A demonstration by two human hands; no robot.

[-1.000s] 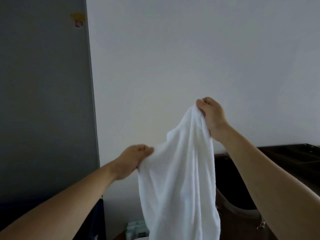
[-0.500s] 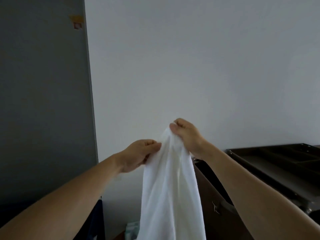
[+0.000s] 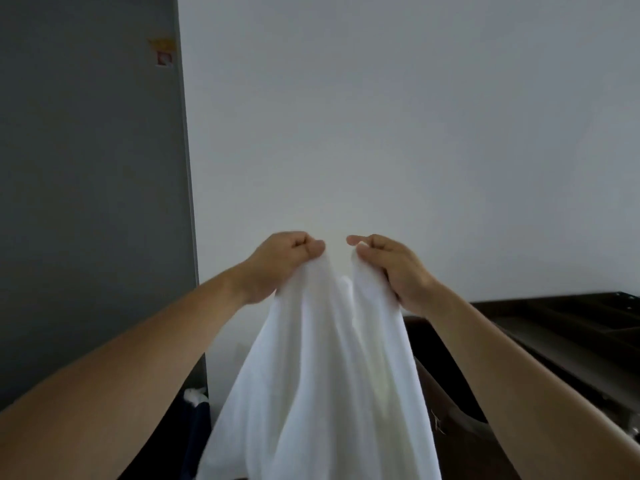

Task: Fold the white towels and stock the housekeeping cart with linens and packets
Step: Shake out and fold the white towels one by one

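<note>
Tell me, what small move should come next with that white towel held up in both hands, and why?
Probably draw the hands apart. The left hand and right hand each pinch the top edge of the white towel close together, so the cloth hangs bunched; spreading the grip should pull it flat for folding.

Left hand (image 3: 281, 265) higher, beside right hand (image 3: 393, 270)

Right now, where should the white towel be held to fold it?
By its top edge, one hand from each side. The left hand and right hand grip bunched cloth there, and the white towel hangs freely below.
</note>
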